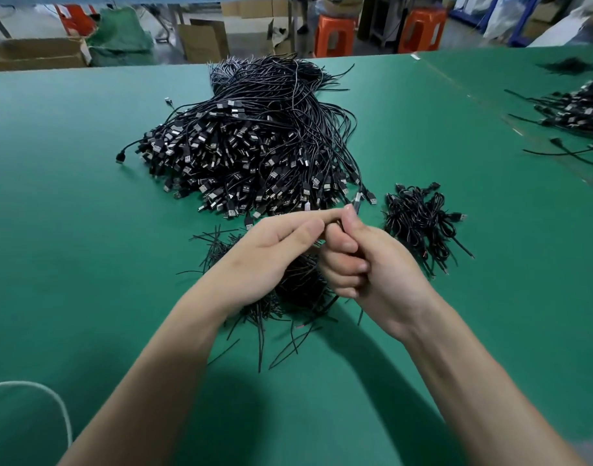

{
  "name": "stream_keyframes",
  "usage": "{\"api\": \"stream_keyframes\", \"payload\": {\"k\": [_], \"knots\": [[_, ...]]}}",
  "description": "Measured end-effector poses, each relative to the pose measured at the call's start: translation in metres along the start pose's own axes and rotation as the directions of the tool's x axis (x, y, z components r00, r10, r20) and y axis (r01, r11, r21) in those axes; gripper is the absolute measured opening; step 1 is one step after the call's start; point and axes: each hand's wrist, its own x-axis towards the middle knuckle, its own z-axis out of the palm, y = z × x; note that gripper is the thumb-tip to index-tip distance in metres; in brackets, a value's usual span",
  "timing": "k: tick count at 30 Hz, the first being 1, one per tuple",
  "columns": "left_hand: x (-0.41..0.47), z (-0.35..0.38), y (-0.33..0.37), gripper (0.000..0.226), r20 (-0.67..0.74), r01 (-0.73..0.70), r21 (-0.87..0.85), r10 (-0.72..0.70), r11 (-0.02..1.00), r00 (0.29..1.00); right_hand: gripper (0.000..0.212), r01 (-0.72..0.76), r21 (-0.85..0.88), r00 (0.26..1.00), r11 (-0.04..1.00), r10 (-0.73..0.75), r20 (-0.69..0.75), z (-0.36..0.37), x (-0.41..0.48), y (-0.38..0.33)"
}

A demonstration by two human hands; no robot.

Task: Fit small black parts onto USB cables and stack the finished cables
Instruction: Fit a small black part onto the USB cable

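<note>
A big heap of black USB cables (pixel 254 146) lies on the green table (pixel 69 230) ahead of me. My right hand (pixel 365 264) is closed around one USB cable, whose metal plug (pixel 357 200) sticks up above the thumb. My left hand (pixel 271 250) meets it from the left, its forefinger stretched to the plug; what its fingertips pinch is hidden. Under both hands lies a loose pile of thin black pieces (pixel 288 297). A small stack of cables (pixel 419 223) sits just right of my hands.
Another spread of cables (pixel 574 109) lies at the right edge. A white cord (pixel 52 398) curves at the bottom left. Beyond the table's far edge stand cardboard boxes (pixel 204 38) and orange stools (pixel 333 33).
</note>
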Motion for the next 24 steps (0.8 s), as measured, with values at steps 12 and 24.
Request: {"api": "stream_keyframes", "payload": {"k": [12,24], "knots": [[-0.002,-0.008,-0.015,0.032,-0.091,0.038,-0.205,-0.058,0.978,0.994,0.031,-0.041,-0.074,0.967,0.996,0.059,0.246,-0.006,-0.003,0.001],[-0.003,-0.008,-0.028,0.015,-0.018,0.128,-0.367,-0.145,0.921,0.989,0.034,-0.082,-0.306,0.991,0.949,0.11,0.073,-0.003,-0.006,0.005]]}}
